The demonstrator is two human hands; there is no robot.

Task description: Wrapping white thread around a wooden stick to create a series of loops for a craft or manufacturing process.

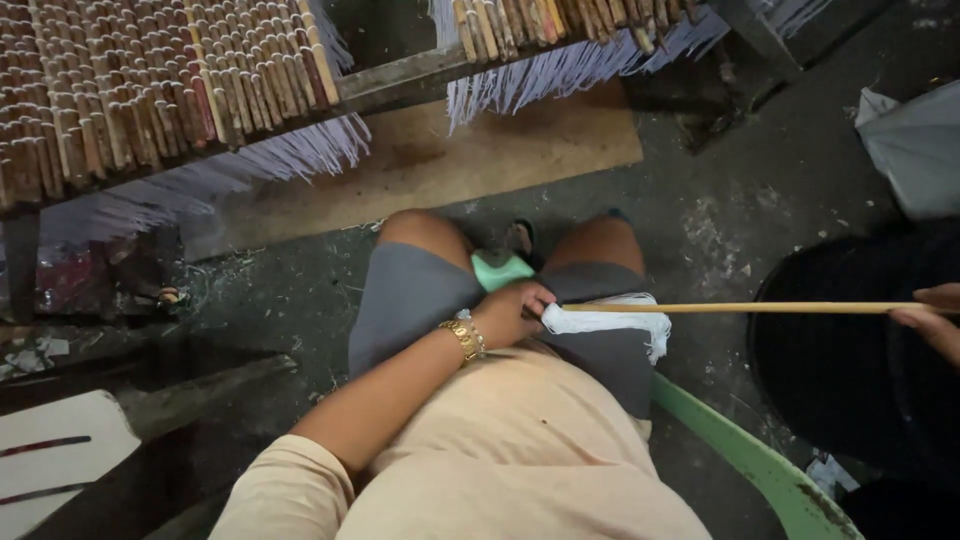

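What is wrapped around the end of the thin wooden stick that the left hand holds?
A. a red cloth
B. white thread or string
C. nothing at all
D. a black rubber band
B: a bundle of white thread covers the end of the thin wooden stick beside the left hand; the right hand steadies the far end.

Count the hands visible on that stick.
2. Left hand grips the white-wrapped end of the stick over the lap; right hand steadies the far end at the frame's right edge, partly cropped.
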